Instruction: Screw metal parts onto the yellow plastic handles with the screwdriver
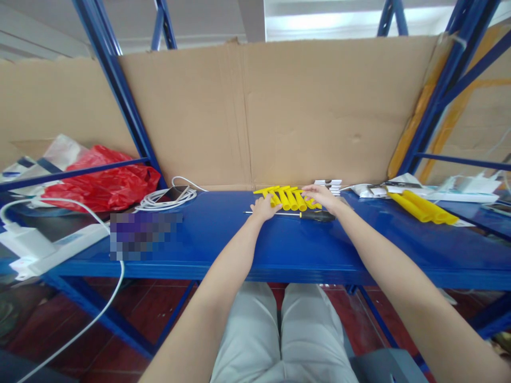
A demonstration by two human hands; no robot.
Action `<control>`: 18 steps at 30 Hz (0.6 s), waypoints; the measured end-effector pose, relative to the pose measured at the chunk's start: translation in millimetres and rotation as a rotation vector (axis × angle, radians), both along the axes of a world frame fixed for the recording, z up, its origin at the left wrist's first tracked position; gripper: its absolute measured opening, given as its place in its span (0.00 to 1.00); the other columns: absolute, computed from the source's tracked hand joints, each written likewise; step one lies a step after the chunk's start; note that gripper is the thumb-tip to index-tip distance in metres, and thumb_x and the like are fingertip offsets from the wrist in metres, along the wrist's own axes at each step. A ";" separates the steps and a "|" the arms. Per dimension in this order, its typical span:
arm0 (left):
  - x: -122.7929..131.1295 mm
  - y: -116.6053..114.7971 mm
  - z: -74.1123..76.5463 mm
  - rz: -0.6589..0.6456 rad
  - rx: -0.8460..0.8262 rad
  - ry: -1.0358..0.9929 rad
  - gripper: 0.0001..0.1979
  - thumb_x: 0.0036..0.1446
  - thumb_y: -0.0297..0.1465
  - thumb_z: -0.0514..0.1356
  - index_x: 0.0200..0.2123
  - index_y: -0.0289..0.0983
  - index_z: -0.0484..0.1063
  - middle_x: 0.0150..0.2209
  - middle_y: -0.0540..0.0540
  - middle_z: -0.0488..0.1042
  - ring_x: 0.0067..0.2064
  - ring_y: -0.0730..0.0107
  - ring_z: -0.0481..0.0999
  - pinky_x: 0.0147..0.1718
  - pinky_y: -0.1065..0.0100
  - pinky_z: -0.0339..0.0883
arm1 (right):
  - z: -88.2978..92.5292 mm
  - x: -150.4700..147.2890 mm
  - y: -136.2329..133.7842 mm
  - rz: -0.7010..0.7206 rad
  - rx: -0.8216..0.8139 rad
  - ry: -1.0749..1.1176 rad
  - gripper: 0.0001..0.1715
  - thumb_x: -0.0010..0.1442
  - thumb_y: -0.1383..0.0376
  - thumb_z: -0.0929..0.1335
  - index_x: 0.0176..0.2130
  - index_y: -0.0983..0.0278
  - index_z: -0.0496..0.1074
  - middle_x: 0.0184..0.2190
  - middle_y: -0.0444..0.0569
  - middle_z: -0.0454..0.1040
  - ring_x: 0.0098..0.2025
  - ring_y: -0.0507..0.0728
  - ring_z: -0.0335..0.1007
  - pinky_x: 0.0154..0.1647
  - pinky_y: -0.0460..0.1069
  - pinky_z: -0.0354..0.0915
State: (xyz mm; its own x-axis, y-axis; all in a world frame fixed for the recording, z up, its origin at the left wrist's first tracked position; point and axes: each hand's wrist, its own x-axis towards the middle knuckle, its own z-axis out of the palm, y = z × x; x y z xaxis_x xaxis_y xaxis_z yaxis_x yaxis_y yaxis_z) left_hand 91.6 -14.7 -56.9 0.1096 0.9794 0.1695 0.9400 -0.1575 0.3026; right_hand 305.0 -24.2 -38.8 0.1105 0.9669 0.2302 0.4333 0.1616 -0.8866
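A row of several yellow plastic pieces (290,199), each with a tube-like lower end and a narrower top, lies on the blue shelf top (223,234) near the cardboard. My left hand (264,207) rests at the row's left end, its fingers spread against the nearest piece. At the right end, my right hand (324,197) reaches over the last piece with fingers stretched out; part of that piece is hidden under it. Just in front of the row lies a screwdriver (317,215) with a black and yellow handle, its shaft pointing left.
Cardboard (311,111) stands behind the shelf. On the left are a red plastic bag (107,178), a coiled white cable (170,198) and a power strip (67,250). More yellow pieces (423,206) and small white items (329,186) lie on the right. Blue uprights (123,101) frame both sides.
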 end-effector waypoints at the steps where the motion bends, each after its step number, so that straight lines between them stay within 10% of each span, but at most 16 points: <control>1: -0.9 1.3 -0.9 -0.011 -0.008 0.014 0.32 0.65 0.50 0.53 0.69 0.46 0.60 0.66 0.38 0.69 0.68 0.46 0.65 0.61 0.48 0.62 | -1.9 0.2 1.8 0.012 0.007 -0.020 0.13 0.60 0.68 0.72 0.46 0.65 0.78 0.41 0.52 0.82 0.37 0.53 0.76 0.34 0.44 0.68; 18: -6.6 17.1 -8.2 -0.061 0.014 -0.033 0.28 0.65 0.45 0.57 0.67 0.51 0.66 0.69 0.43 0.65 0.68 0.46 0.66 0.63 0.47 0.63 | -13.1 4.0 12.3 0.096 0.131 -0.574 0.14 0.55 0.73 0.70 0.40 0.63 0.82 0.46 0.52 0.83 0.48 0.63 0.80 0.55 0.54 0.72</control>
